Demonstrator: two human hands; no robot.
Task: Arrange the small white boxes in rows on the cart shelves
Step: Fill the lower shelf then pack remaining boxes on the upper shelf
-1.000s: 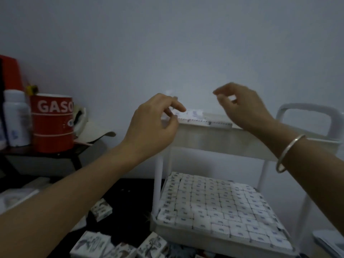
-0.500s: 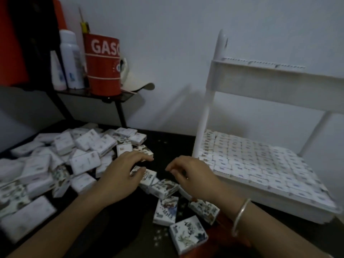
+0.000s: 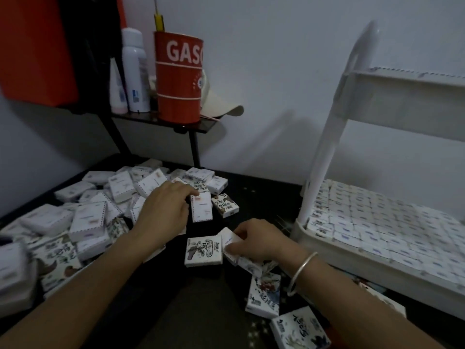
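Observation:
A heap of small white boxes (image 3: 88,217) lies on the dark floor at the left. My left hand (image 3: 163,212) reaches over the heap, its fingertips on one upright white box (image 3: 201,210). My right hand (image 3: 261,241) pinches a tilted white box (image 3: 230,239) beside a printed box (image 3: 203,251) lying flat. The white cart (image 3: 324,157) stands at the right. Its lower shelf (image 3: 327,244) is packed with rows of boxes, and a row of box edges shows along its upper shelf (image 3: 402,94).
A black side shelf (image 3: 176,123) at the back carries a red GASO can (image 3: 180,76), a white spray bottle (image 3: 134,71) and a cap. Loose printed boxes (image 3: 264,295) lie by my right wrist. A pale wall closes the back.
My hands came down from the cart's upper shelf to the floor. The left hand has reached further into the heap, and the right hand has picked up a box.

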